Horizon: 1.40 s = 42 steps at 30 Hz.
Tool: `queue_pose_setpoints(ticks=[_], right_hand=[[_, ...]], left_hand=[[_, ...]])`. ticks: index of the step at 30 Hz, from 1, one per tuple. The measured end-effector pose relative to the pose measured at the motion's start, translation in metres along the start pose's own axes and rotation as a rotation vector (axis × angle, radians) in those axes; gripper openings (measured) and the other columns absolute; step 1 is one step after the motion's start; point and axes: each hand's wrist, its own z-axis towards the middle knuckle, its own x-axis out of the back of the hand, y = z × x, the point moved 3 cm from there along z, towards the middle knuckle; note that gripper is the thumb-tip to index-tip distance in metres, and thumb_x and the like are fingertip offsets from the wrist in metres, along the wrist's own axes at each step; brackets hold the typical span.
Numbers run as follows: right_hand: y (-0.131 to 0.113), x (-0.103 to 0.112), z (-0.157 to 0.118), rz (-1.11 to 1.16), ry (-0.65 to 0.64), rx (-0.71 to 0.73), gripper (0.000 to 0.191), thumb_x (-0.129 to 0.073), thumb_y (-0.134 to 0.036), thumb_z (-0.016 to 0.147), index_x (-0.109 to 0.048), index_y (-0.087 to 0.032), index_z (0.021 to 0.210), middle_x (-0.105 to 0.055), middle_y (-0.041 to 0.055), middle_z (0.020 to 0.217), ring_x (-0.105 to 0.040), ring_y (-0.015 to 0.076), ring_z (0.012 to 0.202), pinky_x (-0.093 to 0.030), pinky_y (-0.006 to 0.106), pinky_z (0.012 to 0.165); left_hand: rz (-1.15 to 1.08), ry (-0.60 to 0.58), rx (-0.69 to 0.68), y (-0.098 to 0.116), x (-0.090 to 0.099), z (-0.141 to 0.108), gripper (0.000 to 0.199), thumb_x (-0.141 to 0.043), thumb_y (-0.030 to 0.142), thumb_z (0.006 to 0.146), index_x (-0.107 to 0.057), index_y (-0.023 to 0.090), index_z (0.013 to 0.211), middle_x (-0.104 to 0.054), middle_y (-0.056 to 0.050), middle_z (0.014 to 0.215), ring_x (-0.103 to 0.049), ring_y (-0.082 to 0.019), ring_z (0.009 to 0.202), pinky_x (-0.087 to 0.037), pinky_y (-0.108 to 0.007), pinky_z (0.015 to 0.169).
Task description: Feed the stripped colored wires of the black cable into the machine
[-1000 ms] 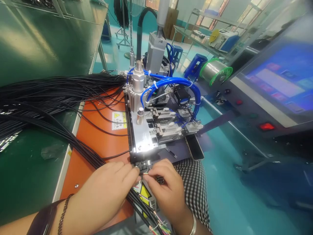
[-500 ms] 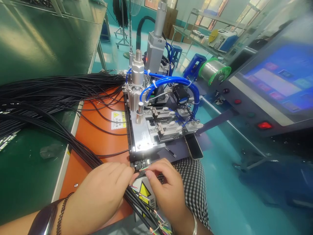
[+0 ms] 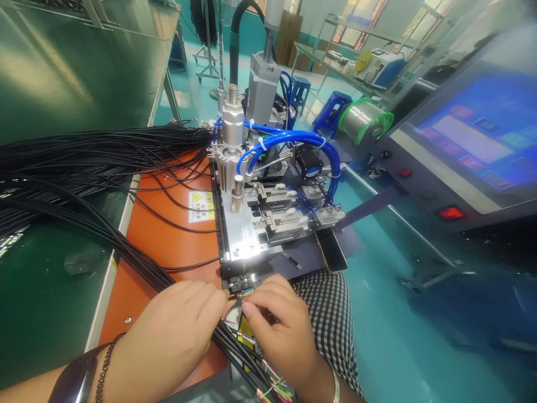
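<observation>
Left grip (image 3: 172, 330) closes around the black cable bundle (image 3: 138, 260), its long axis running from lower centre to upper left. Right grip (image 3: 281, 327), the nearer, pinches stripped wire ends (image 3: 245, 293) just below the black fixture edge (image 3: 239, 281).

1. Black cables (image 3: 84, 157) fan left across a dark green bench top (image 3: 62, 73) and an orange mat (image 3: 168, 235) bearing a white-and-yellow warning label (image 3: 202, 206).
2. Near, wire ends (image 3: 274, 387) flash red, green and yellow.
3. Black-and-white checked fabric (image 3: 331, 319) sits near right, above a teal floor (image 3: 386, 313).
4. Far, bright blue tubing (image 3: 289, 137) arcs beside a green-rimmed silver spool (image 3: 364, 120) and a blue-lit screen (image 3: 474, 131).
</observation>
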Motion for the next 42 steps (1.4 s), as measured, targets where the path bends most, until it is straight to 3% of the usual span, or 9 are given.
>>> queue_pose_setpoints(ticks=[4, 7, 10, 13, 17, 21, 24, 32, 42], right_hand=[[-0.001, -0.003, 0.001, 0.010, 0.007, 0.024, 0.012, -0.061, -0.014, 0.089, -0.071, -0.021, 0.087, -0.072, 0.0027, 0.081, -0.062, 0.0174, 0.077, -0.050, 0.031, 0.071], [-0.001, -0.004, 0.003, -0.082, -0.044, 0.121, 0.016, -0.057, -0.014, 0.093, -0.071, -0.019, 0.093, -0.072, 0.0044, 0.082, -0.061, 0.0181, 0.077, -0.050, 0.033, 0.073], [0.004, -0.002, 0.006, -0.227, -0.090, 0.168, 0.019, -0.052, -0.016, 0.096, -0.071, -0.018, 0.100, -0.072, 0.0071, 0.084, -0.058, 0.0201, 0.080, -0.049, 0.036, 0.075], [0.016, 0.002, 0.010, -0.224, -0.108, 0.041, 0.018, -0.056, -0.018, 0.095, -0.071, -0.020, 0.085, -0.070, 0.0038, 0.077, -0.057, 0.0186, 0.076, -0.047, 0.033, 0.073], [0.035, 0.006, 0.011, -0.066, -0.077, -0.327, 0.020, -0.070, -0.020, 0.083, -0.062, -0.019, 0.065, -0.058, -0.0028, 0.064, -0.054, 0.0141, 0.066, -0.043, 0.026, 0.063], [0.046, 0.005, 0.006, 0.178, -0.116, -0.514, 0.012, -0.065, -0.024, 0.081, -0.062, -0.019, 0.072, -0.054, -0.0035, 0.064, -0.050, 0.0125, 0.061, -0.042, 0.024, 0.058], [0.051, 0.005, 0.004, 0.295, -0.130, -0.558, 0.013, -0.061, -0.029, 0.082, -0.062, -0.019, 0.075, -0.055, -0.0026, 0.067, -0.051, 0.0130, 0.063, -0.043, 0.024, 0.058], [0.057, 0.001, 0.008, 0.319, -0.103, -0.559, 0.013, -0.059, -0.028, 0.080, -0.059, -0.019, 0.071, -0.052, -0.0030, 0.065, -0.048, 0.0129, 0.062, -0.040, 0.023, 0.056], [0.068, -0.003, 0.008, 0.371, -0.110, -0.593, 0.009, -0.058, -0.023, 0.077, -0.056, -0.019, 0.070, -0.046, -0.0043, 0.062, -0.041, 0.0120, 0.061, -0.034, 0.023, 0.054]], left_hand=[[-0.034, -0.040, -0.017, 0.000, -0.003, -0.001, 0.024, -0.035, 0.002, 0.085, -0.048, 0.022, 0.081, -0.052, 0.000, 0.067, -0.048, -0.019, 0.058, -0.037, -0.032, 0.056], [-0.023, -0.071, -0.002, 0.001, -0.005, -0.001, 0.024, -0.038, 0.003, 0.084, -0.052, 0.021, 0.078, -0.053, -0.001, 0.067, -0.049, -0.019, 0.058, -0.040, -0.033, 0.055], [0.015, -0.116, 0.017, 0.002, -0.008, -0.002, 0.032, -0.042, -0.001, 0.078, -0.060, 0.017, 0.098, -0.065, -0.005, 0.086, -0.058, -0.020, 0.073, -0.048, -0.036, 0.067], [0.048, -0.122, 0.009, 0.001, -0.010, -0.004, 0.055, -0.044, -0.003, 0.076, -0.052, 0.013, 0.128, -0.067, -0.009, 0.109, -0.061, -0.023, 0.090, -0.052, -0.038, 0.079], [0.046, -0.095, -0.019, -0.003, -0.011, -0.005, 0.046, -0.043, 0.001, 0.084, -0.055, 0.011, 0.127, -0.066, -0.010, 0.098, -0.061, -0.024, 0.087, -0.053, -0.039, 0.077], [0.046, -0.110, -0.039, -0.004, -0.014, -0.002, 0.047, -0.043, 0.001, 0.086, -0.055, 0.016, 0.130, -0.065, -0.009, 0.094, -0.062, -0.023, 0.084, -0.054, -0.040, 0.076], [0.056, -0.134, -0.040, -0.003, -0.015, 0.001, 0.049, -0.044, 0.001, 0.086, -0.054, 0.018, 0.131, -0.064, -0.008, 0.092, -0.061, -0.023, 0.083, -0.054, -0.040, 0.075], [0.080, -0.171, -0.047, 0.000, -0.016, 0.007, 0.052, -0.046, -0.001, 0.082, -0.054, 0.015, 0.131, -0.062, -0.007, 0.088, -0.060, -0.024, 0.086, -0.052, -0.042, 0.079], [0.091, -0.236, -0.032, 0.001, -0.018, 0.013, 0.049, -0.049, 0.000, 0.080, -0.057, 0.015, 0.126, -0.059, -0.007, 0.089, -0.054, -0.023, 0.078, -0.049, -0.038, 0.067]])
